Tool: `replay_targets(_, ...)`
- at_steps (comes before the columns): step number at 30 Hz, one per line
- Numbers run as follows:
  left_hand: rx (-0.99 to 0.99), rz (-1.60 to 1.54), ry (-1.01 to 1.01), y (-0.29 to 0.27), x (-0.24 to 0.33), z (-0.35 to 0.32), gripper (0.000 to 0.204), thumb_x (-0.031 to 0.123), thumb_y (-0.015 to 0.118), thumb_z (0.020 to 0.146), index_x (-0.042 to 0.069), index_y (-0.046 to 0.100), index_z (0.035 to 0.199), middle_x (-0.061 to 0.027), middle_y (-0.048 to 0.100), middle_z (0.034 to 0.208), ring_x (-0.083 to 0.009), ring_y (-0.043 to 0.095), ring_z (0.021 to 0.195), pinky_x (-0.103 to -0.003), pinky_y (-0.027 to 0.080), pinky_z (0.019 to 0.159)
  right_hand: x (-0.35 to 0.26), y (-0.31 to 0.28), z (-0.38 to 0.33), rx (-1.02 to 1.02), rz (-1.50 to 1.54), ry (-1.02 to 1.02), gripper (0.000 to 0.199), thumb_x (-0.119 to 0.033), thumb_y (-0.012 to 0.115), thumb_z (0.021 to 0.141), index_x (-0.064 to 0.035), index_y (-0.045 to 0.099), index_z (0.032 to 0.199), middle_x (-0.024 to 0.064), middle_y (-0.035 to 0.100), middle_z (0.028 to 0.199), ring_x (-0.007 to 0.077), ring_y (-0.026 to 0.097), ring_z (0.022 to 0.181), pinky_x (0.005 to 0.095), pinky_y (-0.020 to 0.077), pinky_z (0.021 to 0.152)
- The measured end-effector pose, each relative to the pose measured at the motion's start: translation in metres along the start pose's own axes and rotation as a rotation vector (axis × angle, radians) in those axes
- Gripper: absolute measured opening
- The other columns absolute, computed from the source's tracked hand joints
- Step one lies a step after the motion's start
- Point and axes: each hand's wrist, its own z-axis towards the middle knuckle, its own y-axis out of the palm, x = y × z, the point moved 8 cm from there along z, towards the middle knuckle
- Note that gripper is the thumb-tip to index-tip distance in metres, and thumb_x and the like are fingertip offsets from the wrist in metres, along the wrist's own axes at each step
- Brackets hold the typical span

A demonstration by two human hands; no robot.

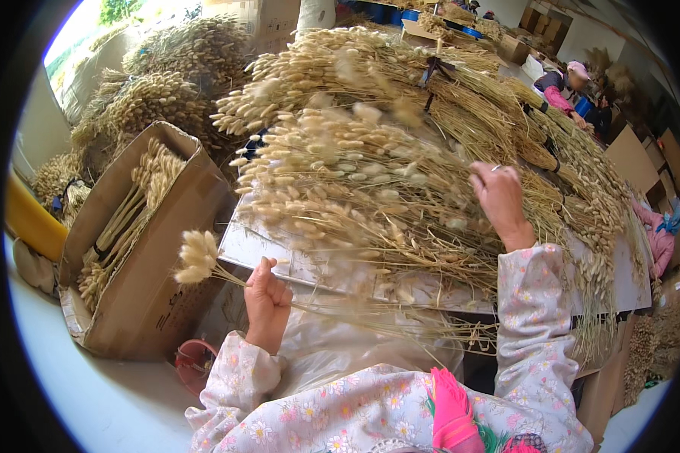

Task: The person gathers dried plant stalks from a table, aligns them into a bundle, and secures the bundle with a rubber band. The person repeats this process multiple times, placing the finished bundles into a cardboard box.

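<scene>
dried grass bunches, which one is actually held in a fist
The small bunch gripped by the left hand, heads pointing left over the cardboard box. The right hand only rests on the big loose pile on the table.

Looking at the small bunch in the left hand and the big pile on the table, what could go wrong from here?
1. The left hand grips the small bunch of dried grass by thin stems, so the stems might bend or snap.
2. The right hand reaches into the loose pile of dried grass; tangled stems may drag neighbours along.
3. Stems overhang the table edge and could slide off.
</scene>
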Motion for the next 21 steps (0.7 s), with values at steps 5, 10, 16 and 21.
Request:
replay_targets(5,0.019,-0.017,-0.002,-0.002,0.001,-0.002,0.020,0.027,0.062,0.093,0.008,0.058,0.095,0.0086,0.023,0.051,-0.0041,0.019,0.042,-0.024,0.016,0.041,-0.002,0.036,-0.012,-0.268,0.194,0.125,0.010,-0.019,0.064,0.086,-0.0088,0.064,0.086,0.0086,0.065,0.067,0.0256,0.063,0.070,0.0393,0.0439,0.078)
replay_targets(10,0.025,-0.046,0.007,-0.004,0.003,0.001,0.017,0.025,0.061,0.094,0.008,0.059,0.095,0.0087,0.022,0.051,-0.0040,0.019,0.042,-0.023,0.016,0.041,0.001,0.036,-0.017,-0.303,0.132,0.054,0.021,-0.027,0.063,0.087,-0.0090,0.065,0.076,0.0101,0.066,0.070,0.0291,0.063,0.073,0.0408,0.0428,0.080)
replay_targets(16,-0.002,-0.031,0.009,0.006,0.005,0.004,0.016,0.023,0.061,0.094,0.008,0.060,0.100,0.0085,0.021,0.053,-0.0038,0.018,0.042,-0.023,0.016,0.041,-0.023,0.017,-0.028,-0.177,0.297,-0.007,0.013,-0.023,0.064,0.085,-0.0108,0.067,0.081,0.0070,0.067,0.077,0.0271,0.062,0.082,0.0436,0.0410,0.088)
replay_targets(21,-0.067,-0.037,0.076,0.031,0.024,0.008,0.035,0.017,0.056,0.096,0.005,0.052,0.128,0.0081,0.021,0.057,-0.0032,0.019,0.045,-0.022,0.019,0.042,-0.062,0.017,-0.050,-0.269,0.374,-0.070,0.006,-0.018,0.068,0.081,-0.0131,0.069,0.085,0.0047,0.069,0.082,0.0258,0.062,0.085,0.0508,0.0352,0.101)
